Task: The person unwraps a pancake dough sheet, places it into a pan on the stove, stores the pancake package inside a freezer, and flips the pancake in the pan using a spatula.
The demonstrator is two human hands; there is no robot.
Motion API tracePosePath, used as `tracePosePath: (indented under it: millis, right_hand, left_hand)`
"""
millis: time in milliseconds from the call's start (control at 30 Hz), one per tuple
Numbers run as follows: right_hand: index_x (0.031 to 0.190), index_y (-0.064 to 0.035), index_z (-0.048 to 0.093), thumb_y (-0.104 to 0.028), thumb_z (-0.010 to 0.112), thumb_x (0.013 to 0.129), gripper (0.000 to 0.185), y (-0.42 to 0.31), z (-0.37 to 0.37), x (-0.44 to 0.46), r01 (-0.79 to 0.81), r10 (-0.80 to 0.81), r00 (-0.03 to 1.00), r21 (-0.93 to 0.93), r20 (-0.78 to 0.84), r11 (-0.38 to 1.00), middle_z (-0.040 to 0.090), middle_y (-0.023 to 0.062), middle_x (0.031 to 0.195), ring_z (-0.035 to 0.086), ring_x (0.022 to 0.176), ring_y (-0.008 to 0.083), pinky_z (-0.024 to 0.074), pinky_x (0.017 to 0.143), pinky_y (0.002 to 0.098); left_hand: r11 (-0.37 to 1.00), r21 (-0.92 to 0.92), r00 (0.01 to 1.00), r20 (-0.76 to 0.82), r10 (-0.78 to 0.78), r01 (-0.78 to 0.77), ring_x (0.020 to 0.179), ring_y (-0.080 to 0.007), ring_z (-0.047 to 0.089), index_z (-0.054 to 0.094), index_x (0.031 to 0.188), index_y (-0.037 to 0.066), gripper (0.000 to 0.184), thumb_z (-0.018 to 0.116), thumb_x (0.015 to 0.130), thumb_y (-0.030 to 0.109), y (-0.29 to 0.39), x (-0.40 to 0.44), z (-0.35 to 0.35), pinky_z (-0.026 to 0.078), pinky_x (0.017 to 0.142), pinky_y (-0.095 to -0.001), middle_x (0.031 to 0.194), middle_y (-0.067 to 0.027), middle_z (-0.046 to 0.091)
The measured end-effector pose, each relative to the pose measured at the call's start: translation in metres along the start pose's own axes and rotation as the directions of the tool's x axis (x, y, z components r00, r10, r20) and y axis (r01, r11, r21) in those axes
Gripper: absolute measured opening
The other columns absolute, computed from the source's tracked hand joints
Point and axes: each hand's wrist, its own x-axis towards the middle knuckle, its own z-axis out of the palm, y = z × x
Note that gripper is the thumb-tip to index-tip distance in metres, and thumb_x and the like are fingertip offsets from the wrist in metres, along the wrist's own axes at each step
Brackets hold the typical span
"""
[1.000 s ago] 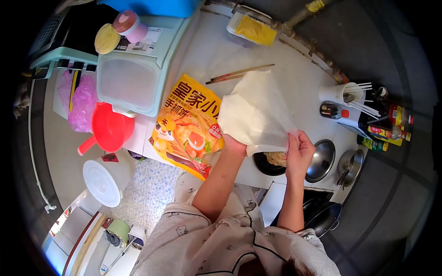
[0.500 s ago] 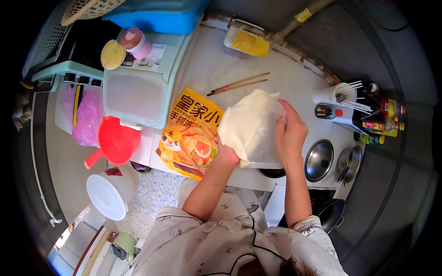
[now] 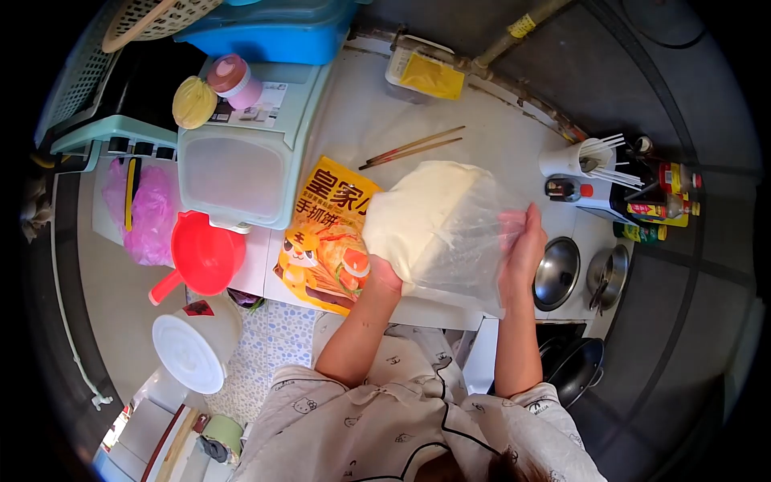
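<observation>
A thin round sheet of pale dough [image 3: 418,213] hangs between my hands, its right part covered by a clear plastic film [image 3: 478,257]. My left hand [image 3: 384,277] grips the dough's lower left edge, most of its fingers hidden beneath. At the right, my right hand [image 3: 522,249] holds the film's edge, partly seen through it. Under and left of the dough lies a yellow food packet [image 3: 321,241] printed with a cartoon animal. Two chopsticks [image 3: 414,149] rest on the counter behind the dough.
Right of my hands are a metal lid [image 3: 556,273], a metal bowl [image 3: 608,277], a white holder with straws [image 3: 562,159] and several bottles. At the left stand a lidded container [image 3: 237,173], a red ladle [image 3: 207,253] and a white bucket [image 3: 189,352]. A yellow-topped box [image 3: 434,76] sits behind.
My right hand has moved right and slightly down, drawing the film away from the dough. The film is spread wider, more dough lies bare, and the dark pan below is now hidden.
</observation>
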Motion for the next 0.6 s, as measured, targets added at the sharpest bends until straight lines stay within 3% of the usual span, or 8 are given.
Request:
tracePosePath:
  millis: [167,267,367,467,567,600]
  right_hand:
    - [0.069,0.0009,0.060,-0.035,0.037,0.093,0.048,0.013,-0.011,-0.005,0.112,-0.112,0.994,-0.068,0.004,0.991,0.044,-0.0007,0.049,0.036,0.042,0.0071,0.0256,0.039,0.0224]
    - [0.070,0.0014,0.061,-0.037,0.037,0.093,0.051,0.015,-0.017,-0.007,0.099,-0.098,0.995,-0.127,0.010,0.987,0.042,-0.0017,0.048,0.034,0.042,0.0067,0.0246,0.039,0.0218]
    - [0.071,0.0016,0.061,-0.037,0.038,0.093,0.050,0.024,-0.024,-0.007,0.131,-0.138,0.990,-0.191,-0.024,0.973,0.040,-0.0022,0.048,0.033,0.041,0.0060,0.0245,0.038,0.0216]
    - [0.071,0.0012,0.060,-0.037,0.039,0.093,0.049,0.029,-0.036,-0.003,0.191,-0.210,0.977,-0.280,-0.038,0.941,0.038,-0.0023,0.046,0.033,0.040,0.0056,0.0259,0.038,0.0216]
    - [0.071,0.0007,0.059,-0.036,0.039,0.093,0.047,0.027,-0.044,-0.002,0.213,-0.234,0.972,-0.326,-0.027,0.921,0.038,-0.0022,0.045,0.034,0.039,0.0056,0.0275,0.038,0.0218]
    - [0.071,0.0006,0.058,-0.036,0.039,0.093,0.047,0.026,-0.046,-0.001,0.232,-0.255,0.967,-0.359,-0.020,0.904,0.038,-0.0021,0.045,0.034,0.038,0.0057,0.0282,0.038,0.0218]
  left_hand:
    - [0.998,0.004,0.996,0.047,0.069,-0.070,0.118,-0.0256,0.039,0.034,0.129,0.003,0.052,0.032,0.091,0.039,0.007,-0.001,-0.006,0.032,0.100,-0.0370,0.130,-0.0117,0.040]
    - [0.935,0.312,0.912,-0.308,0.269,-0.170,0.118,-0.0250,0.038,0.033,0.129,0.003,0.052,0.032,0.091,0.039,0.005,0.000,0.004,0.032,0.101,-0.0367,0.130,-0.0117,0.039]
    - [0.911,0.365,0.846,-0.409,0.342,-0.192,0.117,-0.0246,0.040,0.032,0.129,0.005,0.052,0.033,0.091,0.039,0.003,0.005,0.017,0.032,0.100,-0.0366,0.130,-0.0115,0.039]
    - [0.823,0.515,0.924,-0.138,0.356,-0.240,0.116,-0.0247,0.040,0.031,0.130,0.006,0.052,0.035,0.090,0.038,0.009,0.002,0.001,0.033,0.099,-0.0367,0.129,-0.0114,0.040]
    - [0.985,0.046,0.982,0.104,0.160,-0.166,0.118,-0.0283,0.038,0.030,0.130,0.006,0.051,0.032,0.091,0.039,0.014,0.005,0.005,0.031,0.100,-0.0405,0.131,-0.0121,0.037]
    - [0.980,0.012,0.980,-0.014,0.197,-0.197,0.118,-0.0285,0.038,0.030,0.130,0.006,0.051,0.031,0.091,0.039,0.019,0.003,0.006,0.031,0.100,-0.0409,0.131,-0.0119,0.037]
